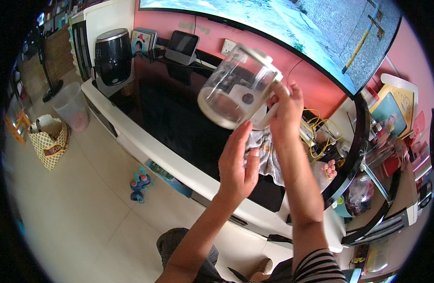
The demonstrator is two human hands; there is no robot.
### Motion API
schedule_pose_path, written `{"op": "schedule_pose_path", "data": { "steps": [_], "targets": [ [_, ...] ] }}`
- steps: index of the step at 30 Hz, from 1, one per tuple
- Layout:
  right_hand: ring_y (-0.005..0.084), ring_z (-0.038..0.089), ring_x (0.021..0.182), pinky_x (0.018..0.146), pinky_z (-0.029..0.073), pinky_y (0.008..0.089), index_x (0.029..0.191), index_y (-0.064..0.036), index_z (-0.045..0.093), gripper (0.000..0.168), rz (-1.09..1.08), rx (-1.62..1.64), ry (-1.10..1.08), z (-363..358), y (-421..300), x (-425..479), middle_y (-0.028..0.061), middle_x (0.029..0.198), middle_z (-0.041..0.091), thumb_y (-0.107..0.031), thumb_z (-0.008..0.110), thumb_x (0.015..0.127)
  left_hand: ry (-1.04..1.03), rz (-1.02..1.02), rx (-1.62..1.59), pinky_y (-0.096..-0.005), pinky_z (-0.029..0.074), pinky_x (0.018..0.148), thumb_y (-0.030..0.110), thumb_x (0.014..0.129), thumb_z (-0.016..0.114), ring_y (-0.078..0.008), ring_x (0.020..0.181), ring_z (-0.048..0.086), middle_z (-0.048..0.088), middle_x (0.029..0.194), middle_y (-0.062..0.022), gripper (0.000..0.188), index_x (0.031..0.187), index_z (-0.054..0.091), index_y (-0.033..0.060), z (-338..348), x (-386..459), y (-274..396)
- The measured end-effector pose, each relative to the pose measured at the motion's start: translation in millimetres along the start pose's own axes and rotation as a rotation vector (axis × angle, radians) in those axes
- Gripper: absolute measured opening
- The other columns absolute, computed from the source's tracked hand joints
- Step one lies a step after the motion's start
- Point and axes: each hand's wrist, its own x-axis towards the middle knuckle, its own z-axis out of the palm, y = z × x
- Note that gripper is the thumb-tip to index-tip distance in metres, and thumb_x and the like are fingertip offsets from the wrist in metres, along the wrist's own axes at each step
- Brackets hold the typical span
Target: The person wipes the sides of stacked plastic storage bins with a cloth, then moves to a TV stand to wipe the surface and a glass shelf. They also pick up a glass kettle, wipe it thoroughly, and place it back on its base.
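My right hand (286, 111) grips the white handle of a clear electric kettle jug (227, 88), which is tilted above the black glass top of a low cabinet. My left hand (238, 162) is raised just below the jug's base, with thumb and fingers apart; whether its fingertips touch the base I cannot tell. Behind my hands a grey cloth (266, 152) lies crumpled on the cabinet. A white device with a round dark spot (247, 98) shows through and beside the jug, partly hidden by it.
A black cylindrical appliance (113, 58) and a smart display (182, 47) stand at the back left. The television (291, 32) hangs above. Yellow cable (321, 141) and clutter lie right. On the floor are a blue toy (141, 184), a patterned bag (51, 145) and a translucent bin (74, 109).
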Motion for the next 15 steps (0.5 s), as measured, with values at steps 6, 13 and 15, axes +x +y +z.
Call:
{"op": "schedule_pose_path", "data": {
  "steps": [6, 13, 15],
  "targets": [
    [0.0116, 0.049, 0.080, 0.070, 0.042, 0.0250, 0.117, -0.005, 0.047, 0.030, -0.026, 0.163, 0.003, 33, -22, -101, 0.0071, 0.092, 0.054, -0.013, 0.048, 0.088, -0.027, -0.077, 0.071, -0.0402, 0.031, 0.104, 0.042, 0.098, 0.033, -0.0327, 0.122, 0.045, 0.047, 0.130, -0.0215, 0.058, 0.131, 0.041, -0.0049, -15, 13, 38],
    [0.0128, 0.050, 0.085, 0.078, 0.042, 0.0268, 0.120, -0.006, 0.041, 0.034, 0.041, 0.535, -0.152, 61, -32, -149, 0.0034, 0.090, 0.051, -0.029, 0.037, 0.095, 0.053, -0.361, -0.316, -0.0341, 0.034, 0.098, 0.049, 0.098, 0.032, -0.0220, 0.113, 0.047, 0.049, 0.121, -0.0111, 0.056, 0.126, 0.040, 0.0025, -49, 12, 32],
    [0.0123, 0.048, 0.081, 0.077, 0.042, 0.0268, 0.120, -0.004, 0.041, 0.032, -0.007, 0.489, -0.151, 61, -28, -154, 0.0048, 0.090, 0.051, -0.022, 0.037, 0.095, 0.062, -0.329, -0.228, -0.0340, 0.035, 0.095, 0.048, 0.097, 0.032, -0.0197, 0.109, 0.047, 0.049, 0.117, -0.0100, 0.054, 0.124, 0.041, 0.0028, -56, 13, 39]
  ]
}}
